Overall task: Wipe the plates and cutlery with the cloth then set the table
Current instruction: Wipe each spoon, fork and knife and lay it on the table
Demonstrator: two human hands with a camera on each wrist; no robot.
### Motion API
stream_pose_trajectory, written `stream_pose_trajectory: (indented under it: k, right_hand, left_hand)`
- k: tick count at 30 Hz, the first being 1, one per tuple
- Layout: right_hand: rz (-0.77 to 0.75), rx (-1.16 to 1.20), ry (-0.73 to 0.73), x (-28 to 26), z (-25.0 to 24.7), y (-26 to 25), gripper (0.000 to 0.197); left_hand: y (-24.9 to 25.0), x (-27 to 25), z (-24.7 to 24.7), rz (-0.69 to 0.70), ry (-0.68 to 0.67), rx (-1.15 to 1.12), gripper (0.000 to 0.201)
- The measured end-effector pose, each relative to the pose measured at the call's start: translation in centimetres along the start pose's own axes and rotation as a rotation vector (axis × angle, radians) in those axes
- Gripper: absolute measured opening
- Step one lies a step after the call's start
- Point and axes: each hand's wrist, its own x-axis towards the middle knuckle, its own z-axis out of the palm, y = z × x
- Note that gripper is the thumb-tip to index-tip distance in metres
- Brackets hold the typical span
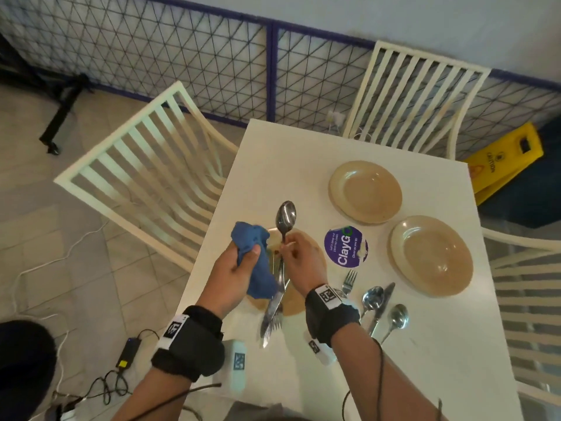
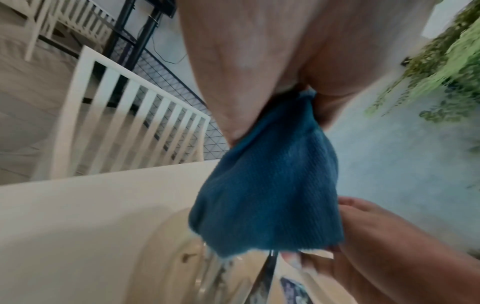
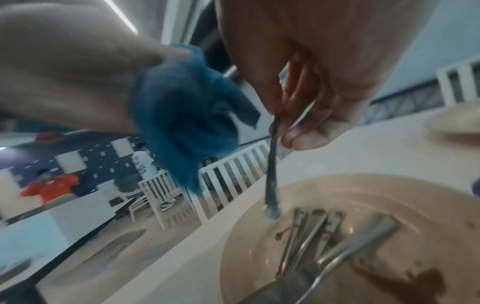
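My left hand [image 1: 243, 256] grips a bunched blue cloth [image 1: 253, 253] [image 2: 267, 185] [image 3: 187, 115] above the table's left edge. Just right of it, my right hand [image 1: 299, 253] pinches the handle of a metal spoon [image 1: 285, 218] [image 3: 271, 162], held upright with its bowl on top. Below both hands sits a tan plate [image 1: 296, 303] [image 3: 363, 189] with brown smears, holding knives and a fork [image 1: 271, 314]. Two tan plates [image 1: 365, 191] [image 1: 431, 255] lie on the white table [image 1: 425, 344] farther right. A fork [image 1: 349, 281], two spoons [image 1: 372, 297] [image 1: 396, 319] and a knife [image 1: 382, 305] lie by my right wrist.
A round purple ClayGo sticker [image 1: 346, 247] marks the table's middle. White slatted chairs stand at the left [image 1: 145, 174], far [image 1: 416, 95] and right [image 1: 528, 299] sides. A yellow caution sign [image 1: 507, 162] and floor cables [image 1: 106, 384] lie beyond the table edges.
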Motion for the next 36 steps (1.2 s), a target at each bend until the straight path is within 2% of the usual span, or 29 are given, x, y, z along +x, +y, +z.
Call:
stream_pose_trajectory:
  k: [2,5,8,11,13,16,18,21,23,26,28,30,32,34,36]
  right_hand:
    - [-0.104,-0.012,0.031,-1.2,-1.1,-0.3,0.014]
    - [-0.312,-0.043,0.155,-2.9,-3.4,-0.6,0.030]
    - [-0.415,-0.075,0.285,-4.5,-5.5,-0.7,0.021]
    - [-0.349,-0.017,0.315,-5.7,-7.4,0.7,0.020]
    - [-0.222,0.163,0.233,-6.8,-8.7,1.7,0.024]
    - [0.012,0.410,0.053,-8.3,-11.0,2.7,0.013]
    - [0.008,0.354,-0.032,-9.2,-12.2,3.4,0.020]
    - [-0.036,0.247,-0.016,-10.9,-13.3,4.2,0.029]
    - [-0.054,0.241,0.024,-12.0,-14.1,4.7,0.026]
    - [-0.056,0.276,0.086,-12.2,-15.6,5.3,0.023]
    - [-0.041,0.270,0.106,-11.9,-16.3,5.8,0.030]
    - [-0.007,0.285,0.096,-12.4,-16.7,6.5,0.032]
    - [0.023,0.295,0.059,-13.6,-17.2,7.2,0.026]
    - [0.026,0.297,0.068,-14.3,-17.7,7.8,0.025]
    - [0.014,0.267,0.109,-14.2,-18.2,8.2,0.024]
  left_hand:
    - [1.8,0.4,1.8,0.055,0.059,-0.082,0.041]
    - [4.1,0.6,4.9,0.054,0.078,-0.199,0.045]
    - [5.5,0.1,7.9,0.077,0.105,-0.151,0.055]
    - [6.2,-0.3,10.2,0.103,0.151,-0.112,0.051]
    - [6.4,-0.4,11.3,0.102,0.197,-0.126,0.038]
    - [6.9,-0.5,12.7,0.113,0.224,-0.161,0.033]
    - [6.7,-0.5,13.8,0.096,0.216,-0.145,0.026]
    - [6.9,-0.4,15.1,0.076,0.160,-0.051,0.022]
    - [7.8,-0.3,16.0,0.133,0.156,0.016,0.026]
    - [8.8,-0.7,18.1,0.199,0.260,0.022,0.022]
    - [8.8,-1.3,19.9,0.165,0.277,-0.020,0.022]
    - [8.5,-1.7,20.8,0.108,0.230,0.040,0.021]
    - [8.6,-1.6,20.7,0.128,0.195,0.086,0.016]
    - [9.0,-1.7,20.8,0.186,0.242,0.057,0.016]
    - [8.9,-2.2,22.0,0.177,0.285,-0.015,0.019]
